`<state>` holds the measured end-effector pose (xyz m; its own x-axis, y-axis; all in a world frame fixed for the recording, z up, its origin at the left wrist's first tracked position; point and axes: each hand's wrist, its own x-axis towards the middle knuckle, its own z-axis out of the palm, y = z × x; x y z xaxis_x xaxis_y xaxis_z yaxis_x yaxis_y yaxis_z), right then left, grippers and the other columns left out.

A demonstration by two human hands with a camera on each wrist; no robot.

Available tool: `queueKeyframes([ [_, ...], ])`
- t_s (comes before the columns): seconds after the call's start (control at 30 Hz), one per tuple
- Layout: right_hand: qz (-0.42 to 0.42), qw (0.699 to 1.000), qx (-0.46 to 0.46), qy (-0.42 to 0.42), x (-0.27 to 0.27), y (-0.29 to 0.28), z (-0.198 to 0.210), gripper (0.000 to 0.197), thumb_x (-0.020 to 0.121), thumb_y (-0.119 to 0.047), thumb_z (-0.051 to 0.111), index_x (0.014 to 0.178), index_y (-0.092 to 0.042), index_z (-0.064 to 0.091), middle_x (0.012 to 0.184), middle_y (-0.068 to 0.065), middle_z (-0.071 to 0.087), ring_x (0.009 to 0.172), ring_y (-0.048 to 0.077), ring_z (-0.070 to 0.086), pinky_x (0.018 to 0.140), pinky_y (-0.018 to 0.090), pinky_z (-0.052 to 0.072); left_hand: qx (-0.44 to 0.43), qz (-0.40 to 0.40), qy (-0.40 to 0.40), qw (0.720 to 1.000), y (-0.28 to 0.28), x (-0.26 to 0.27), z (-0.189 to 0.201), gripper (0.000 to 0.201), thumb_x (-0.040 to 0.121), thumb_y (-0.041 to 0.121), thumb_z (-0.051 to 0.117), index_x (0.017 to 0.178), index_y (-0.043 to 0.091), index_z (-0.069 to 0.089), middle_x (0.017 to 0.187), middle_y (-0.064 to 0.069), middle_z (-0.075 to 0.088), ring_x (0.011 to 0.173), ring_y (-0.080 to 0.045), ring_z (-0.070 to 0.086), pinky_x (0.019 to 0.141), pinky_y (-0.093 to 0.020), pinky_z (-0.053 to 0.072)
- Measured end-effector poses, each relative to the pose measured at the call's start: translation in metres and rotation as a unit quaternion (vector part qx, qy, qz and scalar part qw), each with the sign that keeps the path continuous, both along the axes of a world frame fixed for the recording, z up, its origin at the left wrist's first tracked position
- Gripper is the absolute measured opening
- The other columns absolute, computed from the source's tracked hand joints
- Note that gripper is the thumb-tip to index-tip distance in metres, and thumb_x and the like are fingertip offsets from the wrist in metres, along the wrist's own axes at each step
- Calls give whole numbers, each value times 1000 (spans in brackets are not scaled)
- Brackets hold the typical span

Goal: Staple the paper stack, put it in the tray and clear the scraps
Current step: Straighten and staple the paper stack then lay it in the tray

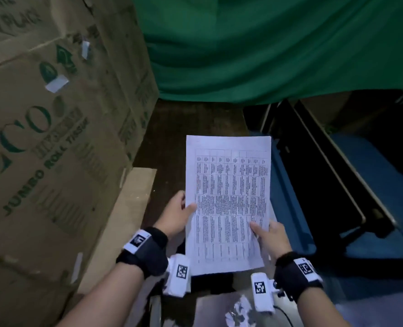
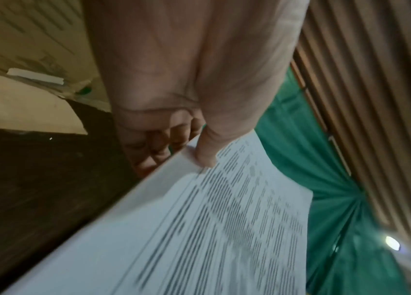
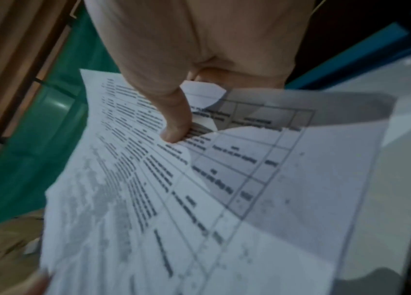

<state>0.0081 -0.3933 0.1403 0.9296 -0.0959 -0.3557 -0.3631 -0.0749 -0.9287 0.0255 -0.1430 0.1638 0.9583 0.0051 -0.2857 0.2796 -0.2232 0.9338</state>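
I have the stack [image 1: 227, 204] lifted above the dark table [image 1: 167, 142], my left hand [image 1: 175, 214] pinching its left edge, thumb on top, and my right hand [image 1: 270, 236] pinching the right edge the same way. I judge this the squaring-up step before stapling; no stapler or tray shows. Next I should align the edges and find the stapler, leaving the scraps [image 1: 239, 313] near me for last.
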Motion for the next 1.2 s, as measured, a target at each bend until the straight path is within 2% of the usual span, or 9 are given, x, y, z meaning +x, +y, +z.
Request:
queueKeyframes([
  [0.1, -39, 998, -15, 45, 33, -30, -21, 23, 89, -6, 61, 111, -5, 66, 106, 7, 72, 89, 17, 70, 81, 34, 59, 56, -30, 40, 997, -31, 7, -48, 17, 90, 0, 54, 104, 7, 56, 101, -10, 65, 94, -22, 60, 81, -30, 48],
  [0.17, -56, 995, -39, 68, 52, -44, -38, 21, 88, -6, 62, 107, -13, 68, 107, 11, 73, 93, 26, 71, 89, 49, 55, 89, -32, 59, 994, -49, 14, -72, 16, 86, -5, 53, 94, 8, 55, 86, -12, 56, 82, -21, 52, 70, -25, 43],
  [0.27, -63, 990, -102, 80, 76, -54, -59, 20, 89, -2, 59, 104, -13, 66, 104, 11, 72, 87, 26, 70, 78, 39, 59, 125, -11, 72, 989, -73, 28, -96, 19, 85, -10, 49, 92, 7, 55, 71, -1, 46, 76, -19, 44, 57, -19, 36],
  [0.37, -47, 971, -221, 80, 94, -54, -76, 19, 89, -1, 56, 106, -5, 62, 105, 12, 69, 81, 23, 63, 67, 24, 48, 197, 10, 74, 978, -91, 41, -111, 24, 85, -8, 45, 102, 0, 60, 83, -5, 55, 78, -22, 51, 68, -26, 41],
  [0.47, -21, 949, -305, 80, 101, -45, -90, 30, 86, 6, 46, 112, -2, 59, 109, 20, 66, 81, 28, 61, 71, 25, 47, 293, -3, 79, 953, -100, 48, -116, 37, 88, -6, 40, 123, 0, 50, 107, -17, 63, 95, -33, 63, 75, -37, 50],
  [0.57, 7, 927, -364, 86, 102, -35, -102, 45, 86, 11, 40, 129, -2, 47, 120, 24, 57, 99, 38, 62, 79, 33, 52, 360, -17, 83, 929, -106, 49, -118, 45, 89, -6, 40, 134, -2, 37, 113, -23, 63, 101, -38, 64, 74, -39, 49],
  [0.7, 28, 910, -405, 81, 104, -29, -119, 48, 85, 12, 46, 130, -3, 41, 114, 25, 60, 98, 38, 64, 83, 47, 56, 425, -53, 56, 902, -109, 45, -125, 43, 89, -7, 42, 131, -1, 36, 107, -23, 65, 96, -39, 65, 69, -38, 47],
  [0.93, 111, 879, -460, 67, 110, -29, -122, 45, 85, 0, 59, 126, 1, 43, 122, 21, 55, 109, 33, 58, 88, 35, 49, 479, -116, 33, 869, -113, 44, -131, 25, 88, -12, 37, 104, -2, 55, 103, -22, 64, 93, -38, 65, 74, -42, 52],
  [1.2, 164, 862, -472, 87, 104, -30, -115, 37, 88, 4, 55, 124, 5, 47, 133, 19, 48, 114, 32, 56, 92, 33, 48, 489, -131, 13, 862, -109, 37, -127, 30, 88, -14, 36, 106, -5, 58, 110, -23, 60, 100, -40, 63, 85, -43, 51],
])
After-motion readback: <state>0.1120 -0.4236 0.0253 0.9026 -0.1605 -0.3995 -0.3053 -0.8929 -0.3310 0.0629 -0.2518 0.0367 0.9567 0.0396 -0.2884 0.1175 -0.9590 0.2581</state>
